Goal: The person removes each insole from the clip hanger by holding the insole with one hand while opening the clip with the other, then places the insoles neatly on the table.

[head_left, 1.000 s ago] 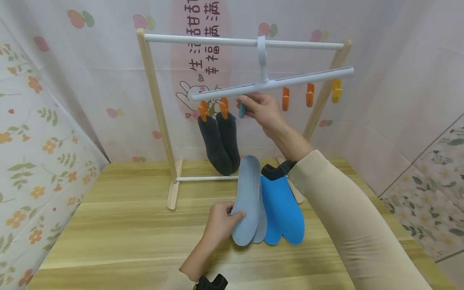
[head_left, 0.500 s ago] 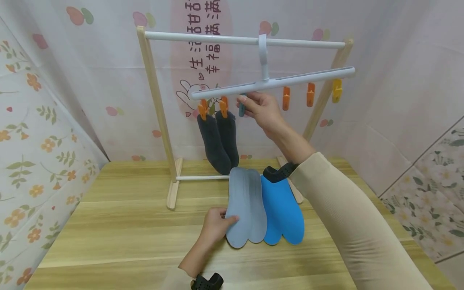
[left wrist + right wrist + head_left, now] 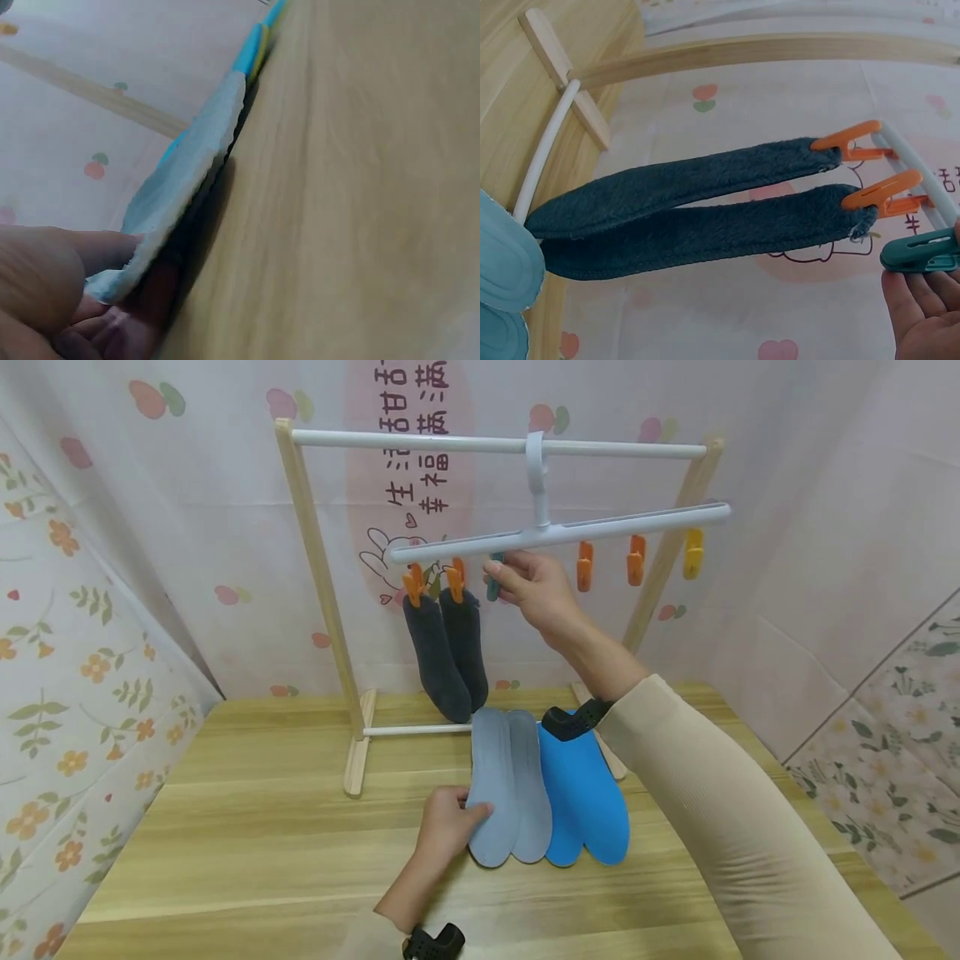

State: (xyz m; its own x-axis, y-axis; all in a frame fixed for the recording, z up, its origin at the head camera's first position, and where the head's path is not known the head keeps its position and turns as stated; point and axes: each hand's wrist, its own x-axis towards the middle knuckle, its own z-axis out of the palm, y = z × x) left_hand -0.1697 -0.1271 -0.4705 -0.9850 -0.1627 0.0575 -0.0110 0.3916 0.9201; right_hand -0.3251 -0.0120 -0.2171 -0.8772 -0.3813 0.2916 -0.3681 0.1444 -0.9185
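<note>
My left hand (image 3: 448,820) pinches the left edge of a grey insole (image 3: 495,789), thumb on top. In the left wrist view, this insole (image 3: 184,176) is lifted slightly off the wood at the held edge, with fingers beneath it. A second grey insole (image 3: 531,785) lies partly under it. Up at the white hanger (image 3: 558,534), my right hand (image 3: 540,593) holds a teal clip (image 3: 915,253) between thumb and fingers; nothing hangs from that clip. Left of it, two dark fuzzy insoles (image 3: 705,232) dangle from orange clips (image 3: 881,191).
Two blue insoles (image 3: 583,802) lie right of the grey pair. The hanger hooks over the white top bar (image 3: 420,442) of a wooden-sided rack (image 3: 318,568) standing on the table (image 3: 247,852). Further right hang two orange clips (image 3: 636,562) and a yellow clip (image 3: 693,556).
My left hand has shifted the upper grey insole left and lowered its far end, exposing more of the second one. My right hand stays at the teal clip.
</note>
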